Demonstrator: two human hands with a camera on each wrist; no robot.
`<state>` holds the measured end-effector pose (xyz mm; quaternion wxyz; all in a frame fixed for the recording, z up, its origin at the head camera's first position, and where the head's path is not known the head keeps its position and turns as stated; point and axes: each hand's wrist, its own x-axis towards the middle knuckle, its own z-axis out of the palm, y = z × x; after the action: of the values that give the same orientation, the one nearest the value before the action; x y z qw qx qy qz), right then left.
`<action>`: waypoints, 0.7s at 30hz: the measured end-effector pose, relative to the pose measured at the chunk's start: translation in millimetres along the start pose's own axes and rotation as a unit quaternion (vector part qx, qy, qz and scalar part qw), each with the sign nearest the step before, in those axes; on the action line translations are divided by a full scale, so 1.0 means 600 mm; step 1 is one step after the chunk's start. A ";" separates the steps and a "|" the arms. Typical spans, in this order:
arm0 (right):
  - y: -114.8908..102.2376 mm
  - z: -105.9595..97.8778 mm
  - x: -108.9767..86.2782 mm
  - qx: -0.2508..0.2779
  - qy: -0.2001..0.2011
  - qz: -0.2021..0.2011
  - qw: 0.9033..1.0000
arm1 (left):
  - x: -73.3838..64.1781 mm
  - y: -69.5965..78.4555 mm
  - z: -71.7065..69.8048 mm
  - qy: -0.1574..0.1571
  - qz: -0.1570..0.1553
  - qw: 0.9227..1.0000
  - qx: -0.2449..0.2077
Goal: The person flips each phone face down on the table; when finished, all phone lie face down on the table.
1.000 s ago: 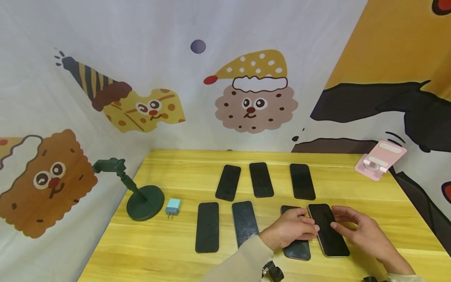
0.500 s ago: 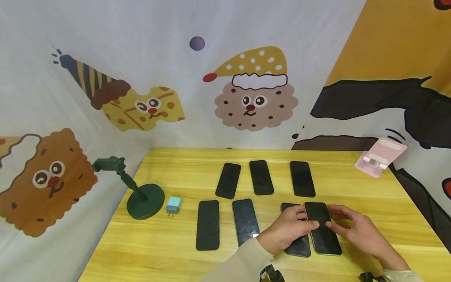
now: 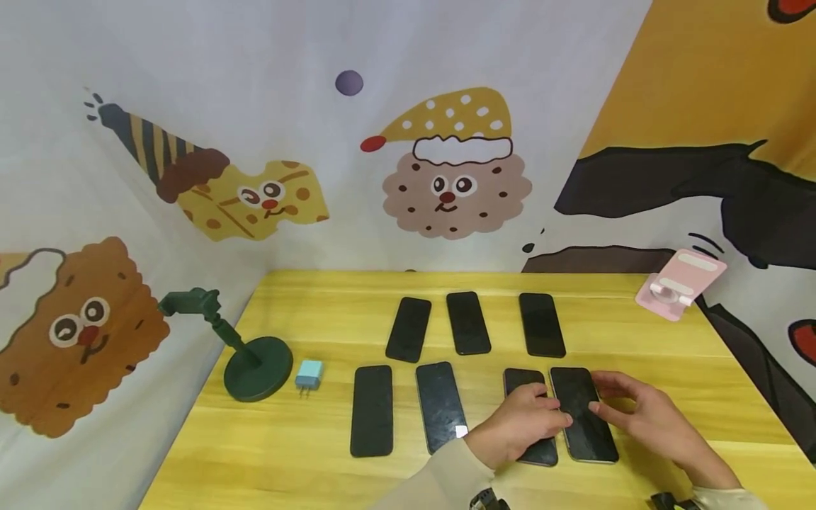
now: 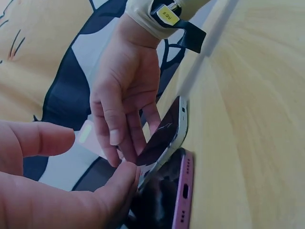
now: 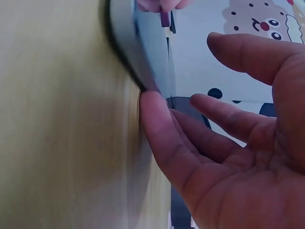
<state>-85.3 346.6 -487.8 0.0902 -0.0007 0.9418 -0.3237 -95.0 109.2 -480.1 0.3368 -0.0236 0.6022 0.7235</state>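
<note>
A black-screened smartphone with a silvery edge (image 3: 594,433) lies flat at the front right of the table. Just left of it is a smartphone with a pink edge (image 4: 187,195), partly covered by my left hand (image 3: 519,421). The left fingertips are at the silvery phone's left edge, thumb and fingers apart. At that phone's right edge is my right hand (image 3: 653,418); in the right wrist view one fingertip (image 5: 155,102) touches its side, while the thumb (image 5: 248,52) stands clear. Neither hand grips a phone.
Several more phones (image 3: 372,411) lie face up in two rows on the wooden table (image 3: 306,460). At left are a green stand (image 3: 258,368) and a blue charger plug (image 3: 309,374). A pink folding phone stand (image 3: 682,283) is at the back right, before a printed cloth.
The silvery-edged phone has slid left, closer to the pink-edged one, with the right hand following it. Since half a second ago the left thumb has drawn back off its screen.
</note>
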 end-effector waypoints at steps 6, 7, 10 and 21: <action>0.003 0.001 0.002 0.007 -0.001 0.012 1.000 | 0.012 -0.001 0.008 0.028 0.013 1.000 0.001; 0.005 0.001 0.001 0.016 -0.001 0.013 1.000 | 0.012 -0.001 0.010 0.033 0.012 0.999 0.010; 0.012 0.003 0.000 0.040 -0.011 0.024 0.999 | 0.012 -0.001 0.015 0.048 0.002 0.999 0.017; 0.020 0.000 -0.002 0.048 0.013 0.018 0.999 | 0.018 -0.005 0.021 0.059 0.013 0.998 -0.020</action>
<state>-83.3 356.3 -495.0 0.0838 0.0251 0.9262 -0.3667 -97.1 125.5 -483.8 0.2907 -0.0650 0.6066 0.7371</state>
